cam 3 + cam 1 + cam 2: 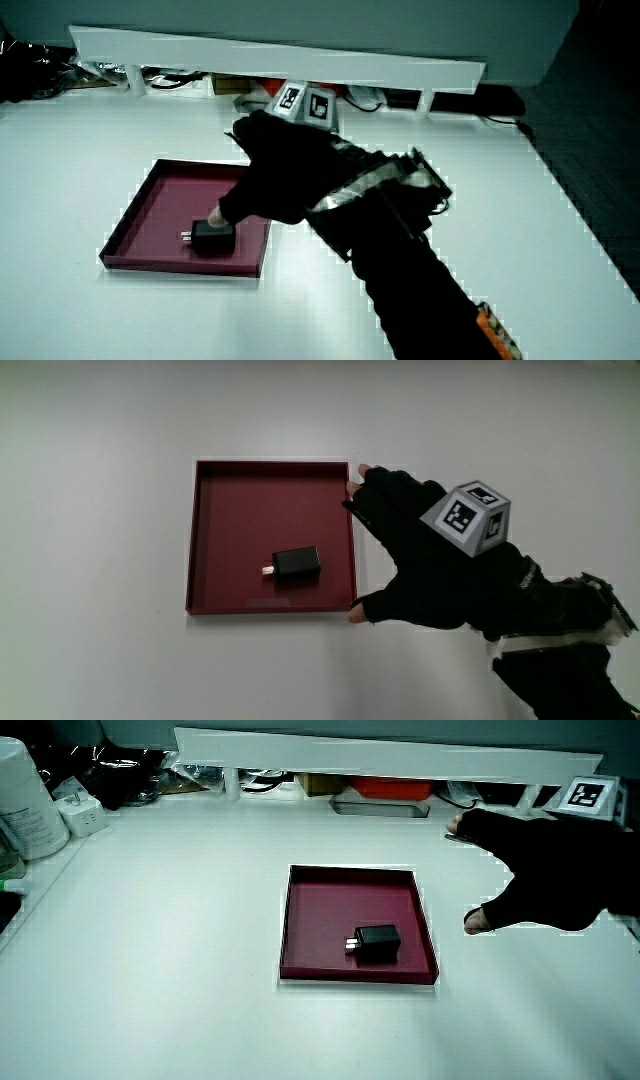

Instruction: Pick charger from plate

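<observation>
Lying in the square dark-red plate (205,540), toward the edge nearer the person: black charger (297,563), untouched. Hand (420,555) beside the plate's rim, fingers spread, holding nothing.

The hand (425,560) wears a black fingerless glove. On its back sits a grey cube (467,518) printed with black-and-white square patterns. The forearm (400,250) has a black sleeve with a pale strap.

No readable text anywhere; the cube (468,518) bears only coded patterns.
</observation>
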